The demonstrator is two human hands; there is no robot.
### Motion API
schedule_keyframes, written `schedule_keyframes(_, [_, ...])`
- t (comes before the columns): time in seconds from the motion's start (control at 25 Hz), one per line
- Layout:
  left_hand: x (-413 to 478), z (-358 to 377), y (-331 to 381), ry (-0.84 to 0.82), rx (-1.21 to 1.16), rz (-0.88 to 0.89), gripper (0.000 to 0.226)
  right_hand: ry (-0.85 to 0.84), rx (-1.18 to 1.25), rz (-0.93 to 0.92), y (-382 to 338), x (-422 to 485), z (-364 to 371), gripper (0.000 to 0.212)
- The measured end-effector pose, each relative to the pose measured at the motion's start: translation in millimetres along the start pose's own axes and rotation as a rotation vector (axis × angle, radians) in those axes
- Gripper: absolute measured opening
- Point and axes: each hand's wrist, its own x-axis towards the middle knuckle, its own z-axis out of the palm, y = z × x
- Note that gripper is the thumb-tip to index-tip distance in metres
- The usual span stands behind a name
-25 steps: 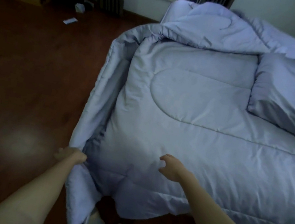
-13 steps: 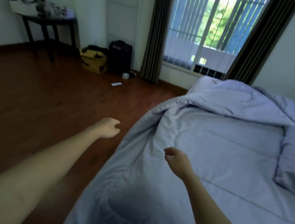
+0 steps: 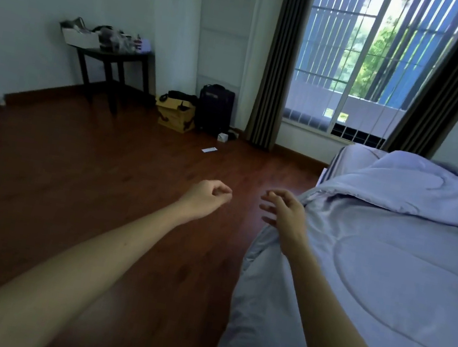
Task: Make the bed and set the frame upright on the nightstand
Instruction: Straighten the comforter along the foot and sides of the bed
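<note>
Both hands were held out in the air, holding nothing. Left hand (image 3: 207, 198) hung over the floor (image 3: 69, 177), fingers loosely curled in, near closed but empty. Right hand (image 3: 287, 216) was at the bed's left edge, fingers spread wide, just above or brushing the comforter (image 3: 386, 275); contact cannot be told. The comforter lay to the right of both hands, so the right hand was nearer. Its long side ran away from the person along the bed's left edge toward the window (image 3: 356, 58). Pale blue quilted comforter, mostly flat on top, bunched in a folded ridge at the far end, its side hanging rumpled down the left edge. Probably the next move is to grab that left edge and straighten it. No frame or nightstand in view; a dark table (image 3: 114, 55) stood at the far wall with clutter on it.
</note>
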Motion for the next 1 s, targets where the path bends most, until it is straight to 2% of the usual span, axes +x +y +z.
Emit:
schedule_keyframes(0.16, [15.1, -34.6, -15.2, -0.009, -0.226, 0.013, 0.018, -0.006, 0.048, -0.011, -1.4, 7.0, 43.6, 0.015])
schedule_keyframes(0.4, [85.8, -28.5, -13.4, -0.073, -0.453, 0.073, 0.021, 0.077, 0.027, -0.08, -5.7, 67.9, 53.8, 0.015])
schedule_keyframes(0.68, [246.8, -9.1, 32.6, -0.245, -0.409, 0.228, 0.023, 0.225, 0.021, -0.155, -14.3, 220.0, 13.2, 0.015])
schedule_keyframes(0.92, [391.9, -13.9, 68.0, -0.211, -0.45, 0.307, 0.023, 0.269, 0.008, -0.195, -46.1, 356.7, -7.7, 0.016])
schedule_keyframes(1.0, [443.6, -7.2, 68.1, -0.237, -0.397, 0.333, 0.023, 0.263, 0.006, -0.208, -44.4, 396.5, -14.3, 0.016])
